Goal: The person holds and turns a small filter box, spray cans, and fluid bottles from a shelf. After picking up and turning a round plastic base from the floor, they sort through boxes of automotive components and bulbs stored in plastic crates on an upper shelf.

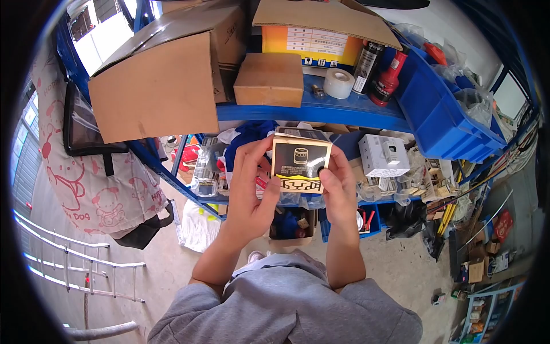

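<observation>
Between my two hands is a small black and yellow cardboard box (300,163) with an oil filter pictured on its facing side. My left hand (250,186) grips its left side, thumb near the lower corner. On the other side my right hand (340,186) holds it, the thumb pressed against the front face. The box is held up in front of the blue shelf (326,113), above my grey shirt. Its far side is hidden.
On the upper shelf stand brown cartons (269,79), a roll of white tape (338,83), a red bottle (389,77) and a blue bin (447,97). A white box (384,155) sits on the lower shelf. Metal railings (86,264) stand at left.
</observation>
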Action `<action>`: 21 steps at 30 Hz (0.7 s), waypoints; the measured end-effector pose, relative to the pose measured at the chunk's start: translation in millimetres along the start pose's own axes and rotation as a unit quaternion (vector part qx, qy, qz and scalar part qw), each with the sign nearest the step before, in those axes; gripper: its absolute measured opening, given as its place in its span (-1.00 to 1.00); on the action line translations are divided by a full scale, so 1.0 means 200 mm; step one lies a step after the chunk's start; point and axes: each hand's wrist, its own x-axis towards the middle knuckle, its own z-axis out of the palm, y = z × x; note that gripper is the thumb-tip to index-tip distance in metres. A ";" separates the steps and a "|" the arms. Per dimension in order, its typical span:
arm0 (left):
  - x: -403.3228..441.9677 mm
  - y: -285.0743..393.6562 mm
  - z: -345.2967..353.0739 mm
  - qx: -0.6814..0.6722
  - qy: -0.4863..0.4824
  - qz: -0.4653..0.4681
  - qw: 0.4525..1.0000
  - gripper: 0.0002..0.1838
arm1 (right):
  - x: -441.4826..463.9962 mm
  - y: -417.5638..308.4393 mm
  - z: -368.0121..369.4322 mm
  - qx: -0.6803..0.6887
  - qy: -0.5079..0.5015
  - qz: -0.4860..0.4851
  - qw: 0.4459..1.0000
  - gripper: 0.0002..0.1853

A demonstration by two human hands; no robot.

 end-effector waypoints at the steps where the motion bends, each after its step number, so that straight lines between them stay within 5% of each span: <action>1: 0.00 -0.01 0.00 -0.003 -0.005 -0.001 1.000 -0.34 | 0.00 0.00 -0.01 -0.007 -0.005 -0.013 1.000 -0.11; 5: 0.02 -0.07 -0.04 -0.043 -0.036 0.036 0.998 -0.18 | -0.02 0.00 -0.04 -0.006 -0.074 -0.043 0.996 0.10; 9: 0.04 -0.05 -0.10 -0.168 -0.106 -0.038 0.979 -0.01 | -0.02 -0.02 -0.08 0.014 -0.136 -0.034 0.990 0.11; 12: 0.03 -0.07 -0.13 -0.075 -0.120 -0.005 0.990 0.07 | 0.00 -0.08 -0.05 0.007 -0.116 -0.023 0.993 0.09; 14: 0.04 -0.06 -0.12 0.120 -0.052 0.087 0.988 0.04 | 0.02 -0.13 -0.04 0.020 -0.129 -0.057 0.990 -0.04; 17: 0.00 -0.10 -0.06 0.176 0.022 0.154 0.972 0.03 | 0.00 -0.20 0.03 -0.261 -0.049 -0.134 0.955 -0.39; 21: -0.11 -0.19 0.04 0.189 0.112 0.205 0.954 0.16 | -0.02 -0.33 0.12 -0.406 -0.096 -0.186 0.890 -0.43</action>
